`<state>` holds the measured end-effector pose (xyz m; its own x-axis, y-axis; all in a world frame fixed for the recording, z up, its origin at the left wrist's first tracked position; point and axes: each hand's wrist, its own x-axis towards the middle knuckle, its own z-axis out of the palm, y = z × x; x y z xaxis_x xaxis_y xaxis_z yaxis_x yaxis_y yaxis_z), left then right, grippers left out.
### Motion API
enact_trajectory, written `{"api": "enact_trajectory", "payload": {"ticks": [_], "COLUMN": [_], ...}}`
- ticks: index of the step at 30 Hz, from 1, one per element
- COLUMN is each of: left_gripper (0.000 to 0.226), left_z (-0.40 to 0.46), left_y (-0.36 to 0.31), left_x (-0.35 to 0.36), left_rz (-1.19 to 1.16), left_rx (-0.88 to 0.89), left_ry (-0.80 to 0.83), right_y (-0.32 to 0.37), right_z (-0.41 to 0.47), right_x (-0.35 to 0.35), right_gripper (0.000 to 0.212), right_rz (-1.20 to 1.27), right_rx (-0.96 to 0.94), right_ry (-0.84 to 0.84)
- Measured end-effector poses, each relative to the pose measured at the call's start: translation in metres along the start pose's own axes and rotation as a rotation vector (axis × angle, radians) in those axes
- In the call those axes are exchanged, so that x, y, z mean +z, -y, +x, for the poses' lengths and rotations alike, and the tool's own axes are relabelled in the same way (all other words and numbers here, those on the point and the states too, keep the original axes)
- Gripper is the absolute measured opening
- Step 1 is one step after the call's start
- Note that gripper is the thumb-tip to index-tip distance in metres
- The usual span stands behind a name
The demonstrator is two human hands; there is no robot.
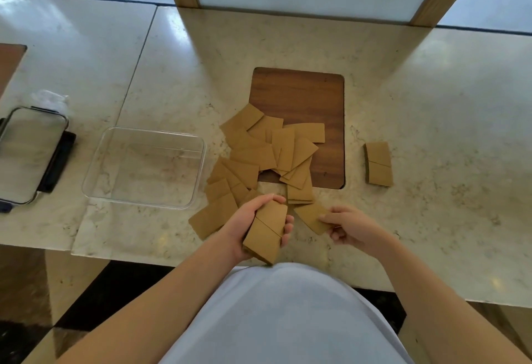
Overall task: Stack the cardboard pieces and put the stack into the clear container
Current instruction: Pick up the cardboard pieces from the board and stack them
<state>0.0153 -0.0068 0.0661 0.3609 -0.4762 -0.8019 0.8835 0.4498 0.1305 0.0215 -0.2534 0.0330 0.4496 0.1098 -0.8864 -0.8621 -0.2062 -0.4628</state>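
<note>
Marble counter (403,104): left hand (244,224) grips cardboard stack (267,231); right hand (349,227) pinches loose piece (311,215).

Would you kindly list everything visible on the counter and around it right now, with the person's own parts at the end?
clear container: one, transparent, empty, on the counter left of the loose pieces.
loose cardboard pieces: many, tan, scattered partly over the wooden board.
held stack: one, tan, in the left hand.
small stack: one, tan, apart on the counter to the right.
wooden board: one, dark brown, centre of counter.
lid: one, clear with dark clips, far left.
counter: one, cream marble.
left hand: grips the held stack.
right hand: pinches one cardboard piece lying on the counter.
</note>
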Motion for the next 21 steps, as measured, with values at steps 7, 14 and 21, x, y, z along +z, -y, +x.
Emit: {"api": "enact_trajectory", "payload": {"ticks": [7,14,21], "left_gripper": [0.036,0.035,0.039], "left_z": [-0.007,-0.018,-0.020], "left_y": [0.010,0.014,0.020], "left_x": [0.004,0.017,0.012], "left_rz": [0.199,0.462,0.447], "left_rx": [-0.060,0.074,0.133], "left_ry": [-0.025,0.032,-0.016], "right_y": [0.015,0.019,0.022], "right_z": [-0.069,-0.081,-0.080], "right_x": [0.003,0.025,0.051], "right_gripper": [0.013,0.027,0.031], "right_rz": [0.104,-0.128,-0.071], "right_rx": [-0.100,-0.200,-0.270], "right_ry": [0.137,0.129,-0.199]}}
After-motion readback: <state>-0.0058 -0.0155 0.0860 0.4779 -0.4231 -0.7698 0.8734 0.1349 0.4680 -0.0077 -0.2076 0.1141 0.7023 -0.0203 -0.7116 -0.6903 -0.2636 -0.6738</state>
